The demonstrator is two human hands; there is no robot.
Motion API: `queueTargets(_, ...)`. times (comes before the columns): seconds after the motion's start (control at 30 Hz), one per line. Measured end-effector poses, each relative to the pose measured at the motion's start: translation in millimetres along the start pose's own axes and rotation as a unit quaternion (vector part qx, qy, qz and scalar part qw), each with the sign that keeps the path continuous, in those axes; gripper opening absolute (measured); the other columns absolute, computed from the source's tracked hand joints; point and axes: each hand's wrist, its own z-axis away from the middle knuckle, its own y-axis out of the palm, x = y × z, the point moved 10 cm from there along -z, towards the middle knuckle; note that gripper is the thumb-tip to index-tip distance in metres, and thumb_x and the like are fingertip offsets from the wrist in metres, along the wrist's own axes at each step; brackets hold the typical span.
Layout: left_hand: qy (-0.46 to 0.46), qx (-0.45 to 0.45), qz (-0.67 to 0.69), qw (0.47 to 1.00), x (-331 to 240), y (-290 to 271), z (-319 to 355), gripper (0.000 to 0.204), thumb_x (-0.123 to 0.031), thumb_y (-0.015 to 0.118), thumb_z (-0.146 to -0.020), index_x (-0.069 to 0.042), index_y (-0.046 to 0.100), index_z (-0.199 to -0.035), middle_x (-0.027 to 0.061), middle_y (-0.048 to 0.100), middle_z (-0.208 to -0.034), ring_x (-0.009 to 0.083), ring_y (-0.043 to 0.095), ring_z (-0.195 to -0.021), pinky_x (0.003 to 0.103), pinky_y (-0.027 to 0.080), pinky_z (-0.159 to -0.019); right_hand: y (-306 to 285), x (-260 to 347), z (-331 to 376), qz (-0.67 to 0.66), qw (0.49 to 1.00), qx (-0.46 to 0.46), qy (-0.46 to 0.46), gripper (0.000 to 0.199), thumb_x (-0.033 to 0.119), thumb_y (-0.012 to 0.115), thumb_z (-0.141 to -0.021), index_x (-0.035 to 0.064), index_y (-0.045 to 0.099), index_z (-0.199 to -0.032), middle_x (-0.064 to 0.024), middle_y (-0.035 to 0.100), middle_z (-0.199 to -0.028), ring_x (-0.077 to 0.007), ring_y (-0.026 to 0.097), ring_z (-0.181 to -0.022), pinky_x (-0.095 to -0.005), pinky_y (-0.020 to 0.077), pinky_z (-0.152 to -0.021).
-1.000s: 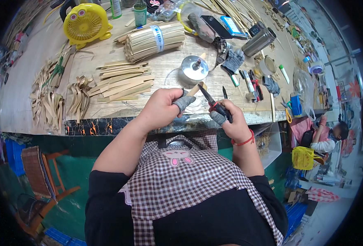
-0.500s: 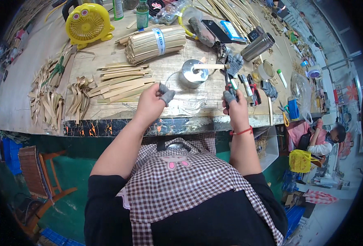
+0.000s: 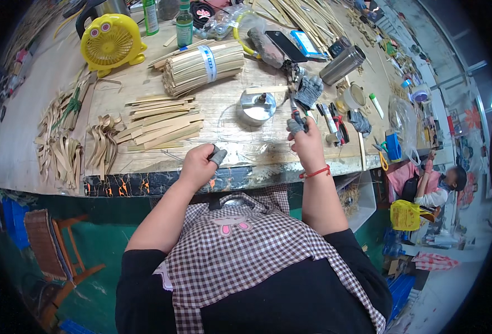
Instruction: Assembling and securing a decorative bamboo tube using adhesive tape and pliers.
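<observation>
Both hands are up over the near edge of the workbench [image 3: 146, 89]. The left hand [image 3: 198, 166] is curled into a loose fist, a grey guard on the thumb, and whether it pinches anything is hard to tell from here. The right hand [image 3: 308, 146], red band at the wrist, is closed around a small dark-handled tool [image 3: 295, 109], blade pointing up and away, grey tape on the fingertips. Just beyond the hands sits a round metal tin [image 3: 257, 106], with a thin wooden strip [image 3: 266, 89] lying behind it. Left of that, flat bamboo slats [image 3: 159, 123] are stacked loosely; further back lies a banded bundle of sticks [image 3: 204, 65], and a yellow desk fan [image 3: 111, 42].
</observation>
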Motion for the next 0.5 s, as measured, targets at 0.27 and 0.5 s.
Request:
queueTargets(0.27, 0.059, 0.011, -0.088, 0.994, -17, 0, 0, 0.025, -0.015, 0.071, -0.084, 0.001, 0.056, -0.071, 0.0132, 0.052, -0.065, 0.0267, 0.05, -0.059, 0.036, 0.041, -0.056, -1, 0, 3, 0.001, 1.0, 0.007, -0.016, 0.017, 0.017, 0.063, -0.092, 0.0061, 0.054, -0.102, -0.0038, 0.06, -0.083, -0.0068, 0.05, -0.063, -0.0217, 0.0362, -0.045)
queueTargets(0.5, 0.087, 0.001, -0.078, 0.993, -21, -2, 2, 0.027, -0.015, 0.072, -0.084, 0.001, 0.055, -0.071, 0.0133, 0.052, -0.065, 0.026, 0.049, -0.058, 0.036, 0.041, -0.055, 23, 5, 5, 0.005, 0.999, 0.034, -0.037, 0.02, 0.019, 0.065, -0.091, 0.0067, 0.053, -0.101, -0.0021, 0.055, -0.069, -0.006, 0.043, -0.049, -0.0221, 0.0322, -0.042)
